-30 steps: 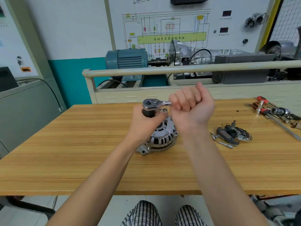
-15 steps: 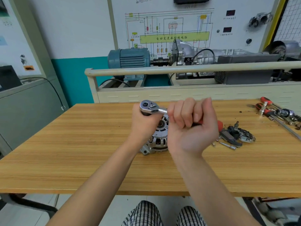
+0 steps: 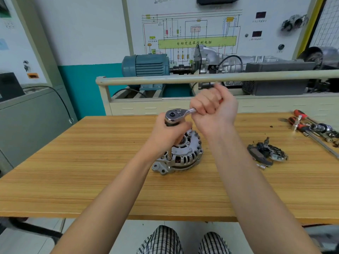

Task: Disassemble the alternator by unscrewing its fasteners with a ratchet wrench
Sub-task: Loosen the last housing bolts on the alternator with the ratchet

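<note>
Alternator (image 3: 180,157) under left hand (image 3: 167,136) gripping ratchet wrench (image 3: 176,115); right hand (image 3: 214,110) clutches handle.

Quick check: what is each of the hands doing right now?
Left hand: grips the socket extension under the ratchet wrench head.
Right hand: grips the wrench handle.

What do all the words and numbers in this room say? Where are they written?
"自动变速器控制电脑": on the yellow-green bar of the wiring diagram on the white wall panel.
Small labels along the diagram lines: too small to read.
Two dark red displays and the captions under them: blurred.
Orange label on the left wall: unreadable.
Silver alternator, chrome ratchet wrench: no readable text.
</note>
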{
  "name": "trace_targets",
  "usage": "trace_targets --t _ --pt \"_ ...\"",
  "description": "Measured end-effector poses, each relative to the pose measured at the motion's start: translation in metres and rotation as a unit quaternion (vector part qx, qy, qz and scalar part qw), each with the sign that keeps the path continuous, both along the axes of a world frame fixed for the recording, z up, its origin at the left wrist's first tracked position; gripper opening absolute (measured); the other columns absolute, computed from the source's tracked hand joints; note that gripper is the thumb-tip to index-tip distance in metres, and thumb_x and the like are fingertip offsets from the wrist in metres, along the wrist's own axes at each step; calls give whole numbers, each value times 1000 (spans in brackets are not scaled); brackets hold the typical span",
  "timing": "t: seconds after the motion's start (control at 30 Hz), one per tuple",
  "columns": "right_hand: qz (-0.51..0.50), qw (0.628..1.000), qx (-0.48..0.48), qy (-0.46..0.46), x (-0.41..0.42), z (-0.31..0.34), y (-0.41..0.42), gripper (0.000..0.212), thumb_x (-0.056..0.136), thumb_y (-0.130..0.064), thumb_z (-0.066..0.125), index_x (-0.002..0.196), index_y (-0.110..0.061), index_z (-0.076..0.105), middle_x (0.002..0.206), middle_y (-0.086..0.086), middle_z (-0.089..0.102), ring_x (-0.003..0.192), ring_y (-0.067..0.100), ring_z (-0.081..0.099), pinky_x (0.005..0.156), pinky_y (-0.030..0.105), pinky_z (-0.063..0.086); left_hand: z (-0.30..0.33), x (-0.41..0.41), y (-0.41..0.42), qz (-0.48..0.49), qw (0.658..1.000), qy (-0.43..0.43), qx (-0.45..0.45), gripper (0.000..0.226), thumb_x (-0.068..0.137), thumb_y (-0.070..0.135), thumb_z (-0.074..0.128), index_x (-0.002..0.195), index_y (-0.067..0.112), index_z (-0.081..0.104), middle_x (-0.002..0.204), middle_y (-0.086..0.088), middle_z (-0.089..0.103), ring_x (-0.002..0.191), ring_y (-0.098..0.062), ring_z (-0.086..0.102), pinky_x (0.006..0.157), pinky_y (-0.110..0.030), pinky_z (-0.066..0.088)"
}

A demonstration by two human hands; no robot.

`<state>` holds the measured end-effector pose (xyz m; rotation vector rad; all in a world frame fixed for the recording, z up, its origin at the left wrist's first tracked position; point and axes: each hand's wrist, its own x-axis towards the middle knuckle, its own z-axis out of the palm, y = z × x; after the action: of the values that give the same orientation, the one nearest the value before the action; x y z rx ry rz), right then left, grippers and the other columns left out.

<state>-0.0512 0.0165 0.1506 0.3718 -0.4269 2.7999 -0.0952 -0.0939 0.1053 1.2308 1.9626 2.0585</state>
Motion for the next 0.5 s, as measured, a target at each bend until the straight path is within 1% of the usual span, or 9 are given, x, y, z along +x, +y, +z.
trace_targets --t 0.1,0.17,0.2,0.27,0.3,0.33,0.4,0.43,0.5 --pt "-181 975 22 125 29 -28 -31 50 97 -17 33 47 -19 37 39 -6 27 36 9 22 42 23 23 -2 4 8 120 991 -14 55 41 83 -10 56 55 15 39 42 11 35 40 -6 28 41 -21 24" --pt "-212 958 49 185 37 -40 -41 47 95 -18 33 49 -19 39 41 -6 31 38 9 26 46 25 28 -5 8 8 139 988 -20 64 38 79 -12 55 55 12 38 43 9 34 42 -6 26 41 -20 23" --pt "-199 962 52 180 36 -39 -38 47 95 -18 33 48 -19 39 40 -6 30 37 9 26 45 24 28 -6 9 5 128 990 -13 54 35 79 -12 56 55 7 39 45 4 34 43 -7 27 42 -20 24" --pt "-121 985 30 117 24 -25 -21 52 97 -19 33 45 -19 36 38 -7 26 34 8 21 40 21 22 -3 7 -4 77 997 25 -2 28 81 -9 61 59 -4 44 52 -9 38 45 -10 32 44 -20 29" --pt "-58 996 12 71 14 -17 -10 54 97 -20 32 43 -19 34 37 -7 23 32 8 18 38 20 18 -1 5 -9 52 997 54 -35 28 82 -7 64 60 -5 47 53 -11 42 45 -11 37 47 -21 34" --pt "16 999 1 28 3 -7 0 56 98 -21 33 42 -18 33 37 -7 21 32 7 14 36 21 15 3 3 -12 35 994 81 -64 29 82 -5 66 59 -2 49 52 -10 46 46 -12 42 51 -23 40" --pt "160 987 1 -31 -18 9 13 56 97 -22 35 42 -16 31 40 -10 15 35 6 9 34 21 12 10 -1 -13 -3 989 110 -100 30 81 0 70 57 5 53 51 -4 54 48 -14 50 58 -24 45" --pt "201 978 11 -54 -26 13 15 56 98 -23 36 43 -17 30 43 -11 14 35 5 9 34 21 12 12 -2 -12 -38 988 104 -110 31 81 3 69 55 7 53 49 -2 54 46 -15 50 57 -23 45" --pt "227 971 31 -64 -34 16 13 55 99 -26 35 45 -19 29 42 -11 13 35 5 8 34 20 11 14 -2 -9 -117 985 50 -114 36 81 6 65 49 14 50 42 2 46 38 -14 40 46 -21 38"
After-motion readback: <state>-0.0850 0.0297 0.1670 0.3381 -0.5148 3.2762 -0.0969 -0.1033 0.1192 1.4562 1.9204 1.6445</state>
